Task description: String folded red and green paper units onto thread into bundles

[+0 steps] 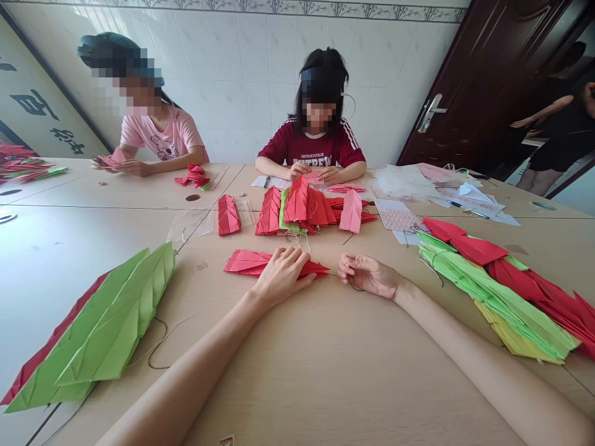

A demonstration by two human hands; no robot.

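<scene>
My left hand lies over a flat red folded paper piece near the middle of the table, pressing on it with spread fingers. The piece's pointed end sticks out to the right of the hand. Just beyond that tip, my right hand has its fingers curled and pinched on a thin dark thread. The thread runs from the paper's tip to the fingers and hangs in a small loop below them.
Red, green and pink folded papers are piled ahead. Long green and red stacks lie at left and right. Two people sit across the table; plastic bags and printed sheets lie at back right.
</scene>
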